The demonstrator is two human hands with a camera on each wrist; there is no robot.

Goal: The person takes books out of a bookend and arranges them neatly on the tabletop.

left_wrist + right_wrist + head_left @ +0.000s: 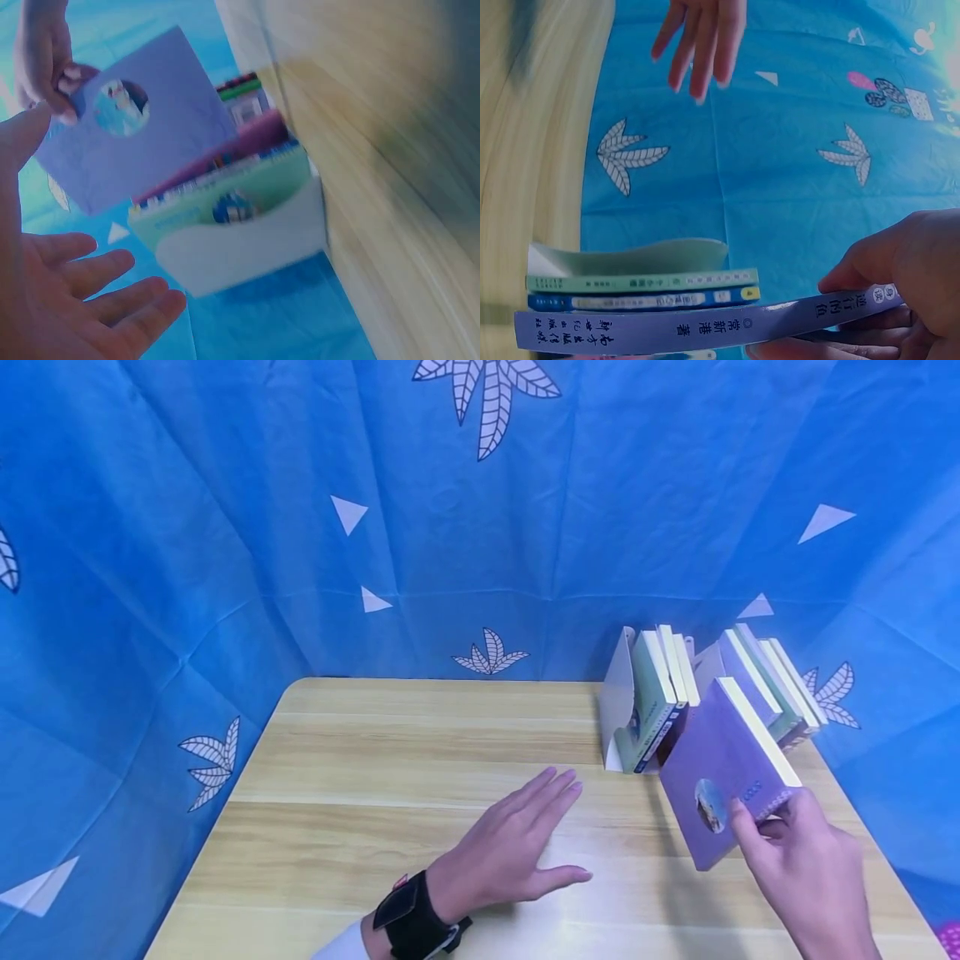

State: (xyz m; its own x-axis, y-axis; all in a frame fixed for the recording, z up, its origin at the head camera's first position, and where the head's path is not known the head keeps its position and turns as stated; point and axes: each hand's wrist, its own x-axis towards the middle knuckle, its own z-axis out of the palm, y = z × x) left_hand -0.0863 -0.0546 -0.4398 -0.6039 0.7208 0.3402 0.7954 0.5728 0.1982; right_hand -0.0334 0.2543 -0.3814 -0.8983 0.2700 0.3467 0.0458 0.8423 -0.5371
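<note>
My right hand (817,860) clamps the purple book (720,764) between thumb and fingers, in front of the other books (652,693); my left hand (502,852) hangs over the worktop (412,760), fingers extended, thumb apart.

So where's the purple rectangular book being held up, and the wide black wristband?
Purple rectangular book (723,756): head view, on its cover.
Wide black wristband (423,914): head view, on its strap.

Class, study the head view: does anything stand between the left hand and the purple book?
Nothing visible does: in the head view, only tabletop shows between the left hand and the purple book, which the right hand holds.
</note>
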